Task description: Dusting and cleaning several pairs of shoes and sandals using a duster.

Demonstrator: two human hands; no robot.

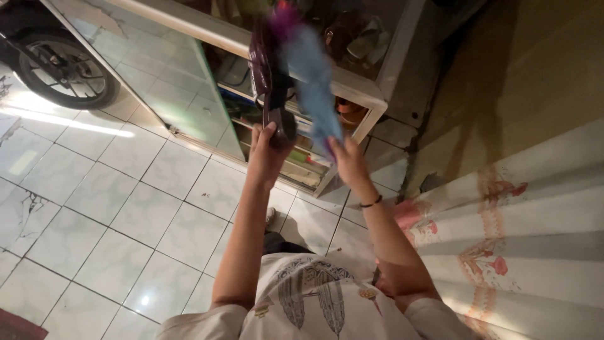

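My left hand (267, 151) is raised in front of me and grips a dark purple shoe-like object (269, 75) by its lower end. My right hand (348, 162), with a dark band on the wrist, holds a light blue cloth-like thing (313, 82) with a purple tip, blurred by motion. Both are held up side by side, almost touching, in front of an open white rack (368, 94).
The white rack holds shoes (352, 34) and small items on its shelves. A motorbike wheel (63, 69) stands at the far left on the white tiled floor (126, 208). A pale curtain with pink flowers (522, 239) hangs at the right, beside a yellowish wall (535, 69).
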